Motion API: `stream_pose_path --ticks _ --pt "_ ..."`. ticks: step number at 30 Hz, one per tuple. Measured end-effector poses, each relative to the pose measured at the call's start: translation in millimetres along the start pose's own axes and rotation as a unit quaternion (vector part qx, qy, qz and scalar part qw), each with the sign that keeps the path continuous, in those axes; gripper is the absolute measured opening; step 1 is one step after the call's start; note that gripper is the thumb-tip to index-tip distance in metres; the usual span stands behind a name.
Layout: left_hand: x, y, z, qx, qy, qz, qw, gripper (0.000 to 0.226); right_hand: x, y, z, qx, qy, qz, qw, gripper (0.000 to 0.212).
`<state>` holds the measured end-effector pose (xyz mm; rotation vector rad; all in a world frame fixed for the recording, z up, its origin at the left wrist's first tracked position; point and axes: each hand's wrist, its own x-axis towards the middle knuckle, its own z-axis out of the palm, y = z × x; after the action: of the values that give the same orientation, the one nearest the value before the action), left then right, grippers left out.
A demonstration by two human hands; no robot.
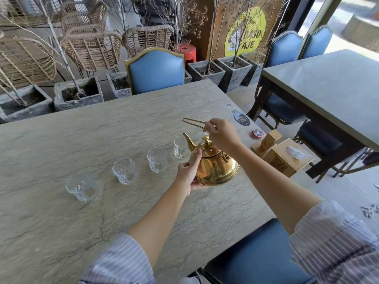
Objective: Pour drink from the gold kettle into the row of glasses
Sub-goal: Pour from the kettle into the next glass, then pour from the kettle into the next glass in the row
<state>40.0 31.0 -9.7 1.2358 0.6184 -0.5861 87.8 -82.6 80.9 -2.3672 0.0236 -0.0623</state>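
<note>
No pouring appears begun: all four glasses (125,170) look empty, lined diagonally toward the surface's (61,232) right edge. The gold kettle (214,165) stands beside the rightmost, steadied by the left hand (189,174), its handle (193,122) pinched in the right hand (220,133).

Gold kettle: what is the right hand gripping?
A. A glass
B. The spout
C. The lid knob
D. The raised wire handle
D: the right hand pinches the thin wire handle lifted above the gold kettle, while the left hand steadies its body.
</note>
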Motion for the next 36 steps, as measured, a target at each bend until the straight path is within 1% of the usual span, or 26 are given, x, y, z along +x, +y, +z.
stream_pose_path --ticks 3,9,14,16,19,23,26,31,33,36 --pt "-6 -2 -5 -0.011 0.002 -0.002 1.000 0.078 -2 -4 4 0.008 -0.006 -0.014 1.000 0.033" --pt "-17 -8 -19 -0.027 0.014 -0.004 1.000 0.081 -5 -21 13 0.004 -0.038 -0.044 0.998 0.033" --pt "-17 -19 -34 -0.039 0.011 -0.016 0.999 0.112 -5 -37 23 -0.023 -0.072 -0.063 0.995 0.034" --pt "-18 -22 -39 -0.042 0.007 -0.021 0.999 0.118 -5 -42 28 -0.039 -0.085 -0.069 0.993 0.035" --pt "-22 -24 -45 -0.043 -0.005 -0.025 0.999 0.112 -5 -49 35 -0.049 -0.101 -0.062 0.992 0.036" --pt "-29 -21 -51 -0.029 -0.014 -0.031 0.999 0.118 -4 -60 40 -0.055 -0.120 -0.039 0.991 0.036" --pt "-35 -18 -54 -0.025 -0.025 -0.033 0.999 0.117 -1 -71 41 -0.067 -0.136 -0.025 0.988 0.036" --pt "-43 -11 -58 -0.017 -0.054 -0.052 0.997 0.098 3 -83 40 -0.117 -0.164 -0.028 0.979 0.036" --pt "-47 -9 -58 -0.012 -0.062 -0.052 0.997 0.099 4 -86 40 -0.124 -0.164 -0.033 0.978 0.037" --pt "-53 -7 -59 -0.014 -0.067 -0.047 0.997 0.110 4 -90 39 -0.127 -0.170 -0.033 0.977 0.038"
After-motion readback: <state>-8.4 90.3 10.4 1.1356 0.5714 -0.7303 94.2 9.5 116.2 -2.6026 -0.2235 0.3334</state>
